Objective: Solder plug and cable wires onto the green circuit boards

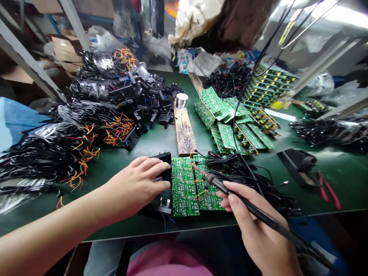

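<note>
My right hand (258, 226) is wrapped round the handle of a soldering iron (227, 188). The iron's tip is by the upper seam between two green circuit board panels (185, 188), laid side by side near the bench's front edge. Red and yellow wire ends lie across the right panel (211, 201). Left of the panels, my left hand (143, 178) reaches over black plug casings (162, 157), fingers stretched and thumb apart. Its fingertips are at the left panel's edge; whether they touch a casing I cannot tell. A plug casing with metal pins (164, 207) lies below this hand.
A solder reel (181, 101) stands on a wooden strip (185, 134). Bundled black cables (51, 153) and heaped casings (152, 99) lie left. Stacked boards (230, 134), black cables (238, 168), an iron holder (296, 165) and red-handled pliers (330, 191) are right. A cord hangs across the boards.
</note>
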`<control>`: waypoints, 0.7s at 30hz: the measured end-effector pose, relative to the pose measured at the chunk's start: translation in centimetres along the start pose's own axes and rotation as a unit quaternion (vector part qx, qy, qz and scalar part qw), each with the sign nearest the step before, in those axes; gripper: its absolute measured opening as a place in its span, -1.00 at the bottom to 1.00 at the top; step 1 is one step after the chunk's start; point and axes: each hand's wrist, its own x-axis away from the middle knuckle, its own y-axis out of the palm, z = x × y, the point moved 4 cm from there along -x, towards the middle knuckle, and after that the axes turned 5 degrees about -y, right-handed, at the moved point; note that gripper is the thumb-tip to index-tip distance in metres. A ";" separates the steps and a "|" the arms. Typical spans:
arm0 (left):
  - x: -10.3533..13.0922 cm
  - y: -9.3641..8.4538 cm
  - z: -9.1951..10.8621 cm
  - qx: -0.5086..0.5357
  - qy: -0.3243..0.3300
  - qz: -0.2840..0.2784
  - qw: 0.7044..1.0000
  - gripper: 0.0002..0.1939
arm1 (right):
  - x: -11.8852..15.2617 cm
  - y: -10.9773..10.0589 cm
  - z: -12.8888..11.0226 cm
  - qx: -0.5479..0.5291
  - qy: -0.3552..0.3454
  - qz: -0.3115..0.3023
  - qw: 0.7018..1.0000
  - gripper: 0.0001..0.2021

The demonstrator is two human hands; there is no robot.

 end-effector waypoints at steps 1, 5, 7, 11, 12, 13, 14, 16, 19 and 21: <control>-0.4 0.2 0.1 0.003 0.021 -0.019 1.000 -0.73 | 0.0 0.0 -0.1 0.001 0.000 0.002 1.000 -0.74; -1.3 1.3 -0.2 0.020 0.051 -0.060 0.997 -0.82 | 0.4 -0.5 -0.2 0.013 -0.002 0.011 1.000 -0.73; -1.4 1.6 -0.4 0.031 0.047 -0.053 0.997 -0.90 | 0.5 -0.6 -0.2 0.020 -0.001 0.010 1.000 -0.74; -1.6 1.8 -0.6 0.040 0.046 -0.042 0.997 -0.95 | 0.4 -0.7 -0.2 0.034 0.001 0.006 0.999 -0.75; -1.7 1.8 -0.6 0.043 0.046 -0.042 0.997 -0.94 | 0.3 -0.7 -0.3 0.037 0.001 0.007 0.999 -0.76; -1.7 1.8 -0.6 0.046 0.041 -0.040 0.997 -0.93 | 0.3 -0.7 -0.3 0.038 0.001 0.006 0.999 -0.76; -1.8 1.8 -0.6 0.050 0.034 -0.037 0.997 -0.92 | 0.2 -0.7 -0.3 0.039 0.004 0.004 0.999 -0.77; -1.9 1.9 -0.4 0.063 0.016 -0.031 0.997 -0.88 | 0.2 -0.7 -0.3 0.041 0.012 -0.002 0.999 -0.77; -1.9 2.2 0.2 0.078 -0.011 -0.030 0.996 -0.82 | 0.2 -1.0 -0.3 0.044 0.030 -0.021 0.998 -0.78; -2.0 2.4 0.7 0.080 -0.029 -0.031 0.996 -0.82 | 0.2 -1.1 -0.4 0.042 0.043 -0.038 0.997 -0.79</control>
